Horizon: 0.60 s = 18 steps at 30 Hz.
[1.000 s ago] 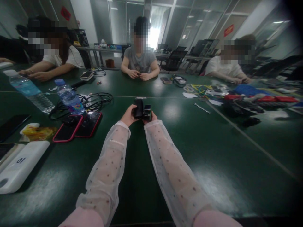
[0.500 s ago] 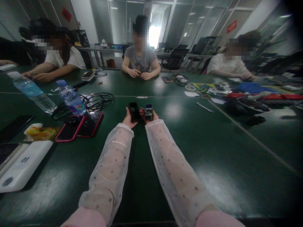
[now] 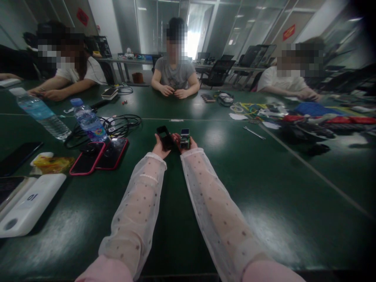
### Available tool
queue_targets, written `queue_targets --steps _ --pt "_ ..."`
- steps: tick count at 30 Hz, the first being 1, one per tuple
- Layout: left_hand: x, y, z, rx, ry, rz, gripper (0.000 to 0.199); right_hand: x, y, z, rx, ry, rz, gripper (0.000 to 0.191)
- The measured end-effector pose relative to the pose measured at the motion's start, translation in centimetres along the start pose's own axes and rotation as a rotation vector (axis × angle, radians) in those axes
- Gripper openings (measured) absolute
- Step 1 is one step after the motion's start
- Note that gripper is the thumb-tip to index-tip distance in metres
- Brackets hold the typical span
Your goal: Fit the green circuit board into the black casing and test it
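Out over the green table (image 3: pixel 249 188), my left hand (image 3: pixel 160 147) is closed around a black casing (image 3: pixel 162 132) with a window-like cutout; it leans to the left. Close beside it, my right hand (image 3: pixel 192 145) grips a small circuit board with a screen (image 3: pixel 185 137), held upright with the little screen at its top. The fingertips of my right hand come near the casing's right edge; whether they touch it I cannot tell. Both forearms are in sheer dotted sleeves.
Left of my hands lie two red-edged phones (image 3: pixel 113 154), water bottles (image 3: pixel 88 121), black cables (image 3: pixel 126 125) and a white power bank (image 3: pixel 32 205). On the right are a wrench (image 3: pixel 254 133) and a heap of cables and tools (image 3: pixel 311 121). A person in grey (image 3: pixel 175 74) sits opposite; others sit either side.
The black casing has tipped further to the left in my left hand, its top moving away from the circuit board. My right hand has barely moved.
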<state>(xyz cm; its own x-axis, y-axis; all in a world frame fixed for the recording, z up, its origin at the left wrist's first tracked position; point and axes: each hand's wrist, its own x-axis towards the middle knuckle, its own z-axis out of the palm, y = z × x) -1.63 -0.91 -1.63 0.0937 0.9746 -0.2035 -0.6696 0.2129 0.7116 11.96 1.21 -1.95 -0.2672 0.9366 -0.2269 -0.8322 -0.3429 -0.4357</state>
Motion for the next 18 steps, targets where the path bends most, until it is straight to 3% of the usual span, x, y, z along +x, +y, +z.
queue_targets --steps 4,11,18 --pt "-0.4 0.1 0.3 0.060 0.017 0.007 0.074 0.1 0.0 -0.2 -0.045 0.001 -0.015 0.059" --pt "-0.9 0.4 0.7 -0.084 -0.023 -0.067 0.077 0.2 -0.1 0.0 -0.032 0.017 -0.017 0.060" --pt "-2.0 1.1 1.8 0.129 0.080 -0.086 0.094 -0.1 -0.2 0.0 -0.052 0.002 0.027 0.058"
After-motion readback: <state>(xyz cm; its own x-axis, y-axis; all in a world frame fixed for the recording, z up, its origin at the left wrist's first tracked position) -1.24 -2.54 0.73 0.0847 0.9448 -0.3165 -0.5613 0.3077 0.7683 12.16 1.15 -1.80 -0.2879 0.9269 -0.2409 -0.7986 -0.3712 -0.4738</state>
